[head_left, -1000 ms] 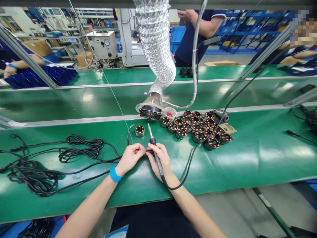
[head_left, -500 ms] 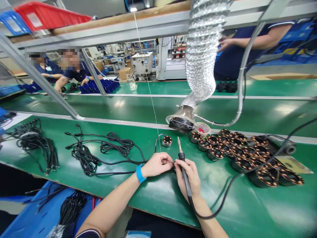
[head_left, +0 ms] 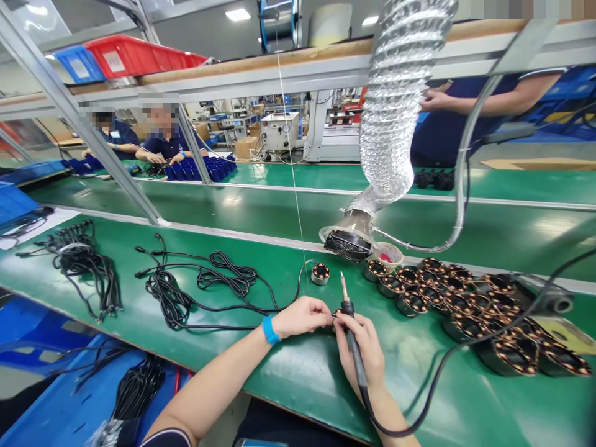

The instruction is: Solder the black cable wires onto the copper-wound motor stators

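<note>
My right hand (head_left: 365,347) grips a black soldering iron (head_left: 350,323) with its tip pointing up and away, its cord trailing back past my wrist. My left hand (head_left: 302,315), with a blue wristband, pinches a thin wire end against the fingertips of my right hand. A single copper-wound stator (head_left: 320,273) sits on the green bench (head_left: 288,372) just beyond my hands, with a black cable running to it. A thin solder wire (head_left: 291,155) hangs down from a spool overhead.
A silver fume hose ends in a fan nozzle (head_left: 348,242) by a small cup (head_left: 388,254). Several stators (head_left: 465,304) lie clustered at right. Black cable bundles (head_left: 186,288) lie at left. Other people work across the green belts (head_left: 153,146).
The view has swung up and to the left, bringing in the shelf and the people opposite. My hands stay together with the iron and the wire.
</note>
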Motion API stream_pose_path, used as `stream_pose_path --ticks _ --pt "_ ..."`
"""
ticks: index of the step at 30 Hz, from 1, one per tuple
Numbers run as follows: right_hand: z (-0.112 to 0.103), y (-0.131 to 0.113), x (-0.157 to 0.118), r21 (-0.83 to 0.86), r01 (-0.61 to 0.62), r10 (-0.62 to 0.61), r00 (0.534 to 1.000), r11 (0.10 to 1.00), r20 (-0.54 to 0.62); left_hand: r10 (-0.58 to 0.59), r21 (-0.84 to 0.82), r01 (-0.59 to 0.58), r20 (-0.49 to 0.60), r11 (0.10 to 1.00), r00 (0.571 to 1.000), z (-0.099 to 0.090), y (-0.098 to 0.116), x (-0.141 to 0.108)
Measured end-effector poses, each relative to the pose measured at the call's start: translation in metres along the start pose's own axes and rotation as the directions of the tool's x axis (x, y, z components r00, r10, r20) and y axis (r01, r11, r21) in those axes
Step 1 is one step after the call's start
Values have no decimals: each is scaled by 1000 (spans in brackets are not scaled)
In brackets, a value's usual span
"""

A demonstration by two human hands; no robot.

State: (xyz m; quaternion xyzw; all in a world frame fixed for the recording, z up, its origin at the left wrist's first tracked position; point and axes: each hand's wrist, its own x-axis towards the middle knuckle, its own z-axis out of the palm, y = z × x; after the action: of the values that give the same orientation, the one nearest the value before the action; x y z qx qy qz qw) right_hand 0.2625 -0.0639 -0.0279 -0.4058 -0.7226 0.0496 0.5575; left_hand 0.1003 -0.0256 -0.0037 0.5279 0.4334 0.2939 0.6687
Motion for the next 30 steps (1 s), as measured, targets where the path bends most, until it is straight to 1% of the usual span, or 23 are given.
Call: stream_pose_path --ticks 4,8,12,15,18,23,26,30 --pt "0 -6 -1 -10 -2 2 1000 1000 18 6 -15 -6 -29 1000 1000 2 3 -2" --pt "-6 -11 -9 37 -88 87 995 995 46 16 6 -16 -77 1000 997 3 2 -4" --pt "-10 -10 -16 92 -182 177 982 979 61 4 -15 -5 -57 1000 998 2 -1 -4" --pt "-10 -8 -15 112 -231 226 973 967 52 -10 -51 8 -39 999 999 2 0 -5" --pt "-7 -9 -10 114 -291 291 957 950 22 -26 -81 23 -35 996 999 2 1 -6" --pt "-4 -14 -2 165 -408 415 910 898 -6 -38 -69 35 -36 997 999 1 2 -6" --pt "-3 -16 0 165 -430 439 898 888 -18 -40 -34 39 -40 999 998 2 2 -6" --pt "-2 -15 -1 144 -419 425 905 897 -20 -33 19 34 -50 999 998 2 4 -7"
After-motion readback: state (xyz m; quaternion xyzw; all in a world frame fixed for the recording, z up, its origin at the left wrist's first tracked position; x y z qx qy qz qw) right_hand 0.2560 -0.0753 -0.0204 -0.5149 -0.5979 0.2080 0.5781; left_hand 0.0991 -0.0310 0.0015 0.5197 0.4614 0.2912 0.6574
